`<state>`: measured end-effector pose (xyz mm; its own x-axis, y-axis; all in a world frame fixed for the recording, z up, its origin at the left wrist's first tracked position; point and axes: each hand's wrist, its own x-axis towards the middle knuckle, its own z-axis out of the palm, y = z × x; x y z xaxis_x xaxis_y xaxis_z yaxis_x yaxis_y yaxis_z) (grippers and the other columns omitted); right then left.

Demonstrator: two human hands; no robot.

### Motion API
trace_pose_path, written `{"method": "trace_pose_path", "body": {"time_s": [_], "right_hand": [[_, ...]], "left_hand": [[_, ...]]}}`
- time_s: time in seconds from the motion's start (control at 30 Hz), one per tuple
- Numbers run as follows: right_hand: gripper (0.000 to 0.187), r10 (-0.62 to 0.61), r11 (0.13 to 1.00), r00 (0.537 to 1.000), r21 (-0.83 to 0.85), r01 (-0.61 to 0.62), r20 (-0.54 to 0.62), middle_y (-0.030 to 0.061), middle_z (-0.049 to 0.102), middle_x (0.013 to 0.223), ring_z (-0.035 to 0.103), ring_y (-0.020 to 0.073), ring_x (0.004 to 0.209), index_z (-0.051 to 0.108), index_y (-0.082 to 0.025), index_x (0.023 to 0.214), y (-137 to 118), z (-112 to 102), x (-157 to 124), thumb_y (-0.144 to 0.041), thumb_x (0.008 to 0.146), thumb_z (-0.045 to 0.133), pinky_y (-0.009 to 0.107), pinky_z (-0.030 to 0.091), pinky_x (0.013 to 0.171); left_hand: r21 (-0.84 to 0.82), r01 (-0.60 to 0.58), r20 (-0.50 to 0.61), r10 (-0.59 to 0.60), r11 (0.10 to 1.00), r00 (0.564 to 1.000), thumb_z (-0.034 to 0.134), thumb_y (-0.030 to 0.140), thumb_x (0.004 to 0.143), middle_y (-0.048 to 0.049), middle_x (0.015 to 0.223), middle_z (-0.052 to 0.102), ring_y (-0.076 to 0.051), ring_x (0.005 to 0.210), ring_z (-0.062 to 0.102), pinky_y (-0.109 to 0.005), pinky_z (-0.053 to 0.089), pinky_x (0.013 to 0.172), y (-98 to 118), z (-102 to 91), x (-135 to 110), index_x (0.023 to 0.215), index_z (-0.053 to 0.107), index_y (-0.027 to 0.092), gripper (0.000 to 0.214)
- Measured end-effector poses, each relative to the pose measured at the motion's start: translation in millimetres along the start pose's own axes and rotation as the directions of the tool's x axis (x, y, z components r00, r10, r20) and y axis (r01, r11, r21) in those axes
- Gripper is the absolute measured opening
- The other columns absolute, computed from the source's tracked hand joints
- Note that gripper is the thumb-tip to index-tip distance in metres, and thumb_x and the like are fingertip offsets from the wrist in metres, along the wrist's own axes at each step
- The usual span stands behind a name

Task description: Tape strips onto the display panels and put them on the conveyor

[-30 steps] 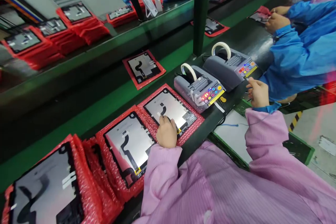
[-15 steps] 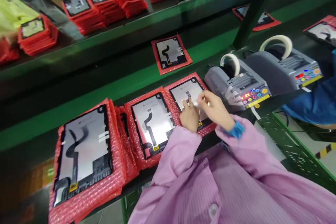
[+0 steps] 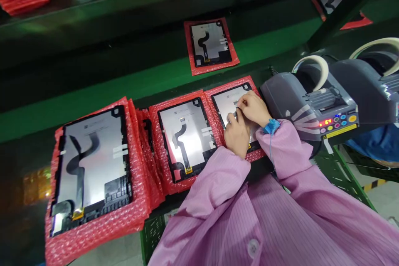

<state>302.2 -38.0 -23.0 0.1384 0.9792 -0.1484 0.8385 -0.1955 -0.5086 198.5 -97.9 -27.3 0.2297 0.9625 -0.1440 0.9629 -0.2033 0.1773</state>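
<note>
HIDDEN: both hands are covering much of the glossy grey panel [image 3: 225,100], which is lying flat on bumpy red wrap [image 3: 232,82] beside the dispenser [image 3: 311,104] | LEFT: left hand [image 3: 237,135] is resting on the panel, fingers curled, grasp hidden | RIGHT: right hand [image 3: 254,108] is pinching its fingertips together mid-panel, item too small to tell

left hand [image 3: 237,135] | right hand [image 3: 254,108] | both on panel [image 3: 229,99] | grip possibly tape, unclear

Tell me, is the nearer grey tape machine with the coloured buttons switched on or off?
On. The nearer grey tape machine shows glowing red digits on its front panel, left of the coloured buttons.
</note>
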Motion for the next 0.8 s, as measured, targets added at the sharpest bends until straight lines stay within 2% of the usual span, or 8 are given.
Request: {"method": "trace_pose_path", "body": {"time_s": [0.17, 0.27, 0.37, 0.43, 0.5, 0.63, 0.7, 0.8], "right_hand": [[0.017, 0.047, 0.993, 0.999, -0.104, -0.048, -0.014, 0.0117, 0.06, 0.107, 0.065, 0.0241, 0.089, 0.068, -0.017, 0.087, -10, 2, -3, -0.021, 0.089, 0.052, 0.037, 0.049, 0.079], [0.016, 0.112, 0.985, 0.993, -0.127, -0.115, -0.029, 0.0153, 0.06, 0.11, 0.066, 0.0286, 0.091, 0.065, -0.016, 0.091, -13, -1, -1, -0.029, 0.089, 0.057, 0.041, 0.051, 0.081], [0.035, 0.183, 0.973, 0.971, -0.113, -0.201, -0.152, 0.0217, 0.058, 0.113, 0.066, 0.0347, 0.092, 0.057, -0.01, 0.109, -10, -5, -2, -0.037, 0.086, 0.063, 0.047, 0.051, 0.08], [0.035, 0.168, 0.974, 0.955, -0.106, -0.199, -0.247, 0.0234, 0.058, 0.113, 0.064, 0.0347, 0.094, 0.052, -0.008, 0.116, -5, -6, -11, -0.031, 0.09, 0.055, 0.048, 0.051, 0.081], [0.028, 0.109, 0.977, 0.956, -0.15, -0.154, -0.271, 0.0244, 0.058, 0.112, 0.061, 0.0356, 0.101, 0.052, -0.007, 0.115, 0, -5, -32, -0.022, 0.093, 0.042, 0.05, 0.05, 0.085], [0.041, 0.043, 0.956, 0.974, -0.274, -0.104, -0.22, 0.0306, 0.052, 0.131, 0.049, 0.0425, 0.123, 0.05, -0.002, 0.128, 2, 4, -83, -0.017, 0.093, 0.033, 0.056, 0.045, 0.094], [0.051, 0.08, 0.954, 0.973, -0.267, -0.137, -0.216, 0.032, 0.05, 0.136, 0.047, 0.0431, 0.125, 0.04, 0.001, 0.141, 2, 7, -96, -0.018, 0.094, 0.032, 0.056, 0.045, 0.093], [0.062, 0.193, 0.95, 0.956, -0.203, -0.238, -0.22, 0.0348, 0.053, 0.128, 0.053, 0.0435, 0.117, 0.029, 0.007, 0.148, 1, 2, -93, -0.024, 0.094, 0.036, 0.054, 0.047, 0.09]], "left_hand": [[0.069, -0.045, -0.009, 0.046, 0.997, 0.999, 0.033, 0.026, 0.1, -0.0192, 0.149, 0.045, -0.019, 0.08, 0.068, -0.03, 0.056, 0.058, -1, 1.2, 0, 0.15, 0.042, 0.015, 0.051], [0.105, -0.109, 0.007, 0.109, 0.988, 0.994, 0.031, 0.021, 0.099, -0.0192, 0.157, 0.039, -0.018, 0.075, 0.066, -0.03, 0.056, 0.055, -2, 3.0, 2, 0.152, 0.039, 0.013, 0.055], [0.099, -0.112, -0.006, 0.113, 0.989, 0.994, 0.03, 0.019, 0.097, -0.0174, 0.158, 0.039, -0.018, 0.074, 0.067, -0.032, 0.057, 0.055, -3, 2.8, 4, 0.154, 0.036, 0.012, 0.057], [0.072, -0.097, -0.01, 0.098, 0.993, 0.995, 0.031, 0.017, 0.097, -0.0168, 0.158, 0.04, -0.019, 0.075, 0.068, -0.033, 0.058, 0.057, -3, 0.2, 2, 0.152, 0.039, 0.011, 0.057], [0.013, -0.074, -0.042, 0.075, 0.997, 0.996, 0.032, 0.014, 0.097, -0.0164, 0.156, 0.043, -0.02, 0.082, 0.069, -0.033, 0.061, 0.066, -6, -3.1, -7, 0.148, 0.045, 0.011, 0.052], [-0.118, -0.09, -0.227, 0.062, 0.989, 0.972, 0.035, 0.01, 0.098, -0.0188, 0.143, 0.056, -0.025, 0.115, 0.062, -0.04, 0.054, 0.1, -17, 0.3, -43, 0.137, 0.054, 0.008, 0.044], [-0.135, -0.136, -0.262, 0.096, 0.981, 0.96, 0.037, 0.007, 0.095, -0.0214, 0.135, 0.06, -0.027, 0.125, 0.057, -0.044, 0.05, 0.107, -23, 8.9, -59, 0.135, 0.055, 0.005, 0.043], [-0.134, -0.139, -0.25, 0.102, 0.981, 0.963, 0.036, 0.002, 0.092, -0.0243, 0.136, 0.058, -0.03, 0.131, 0.053, -0.046, 0.049, 0.108, -28, 20.6, -71, 0.135, 0.054, 0.001, 0.046]]}}
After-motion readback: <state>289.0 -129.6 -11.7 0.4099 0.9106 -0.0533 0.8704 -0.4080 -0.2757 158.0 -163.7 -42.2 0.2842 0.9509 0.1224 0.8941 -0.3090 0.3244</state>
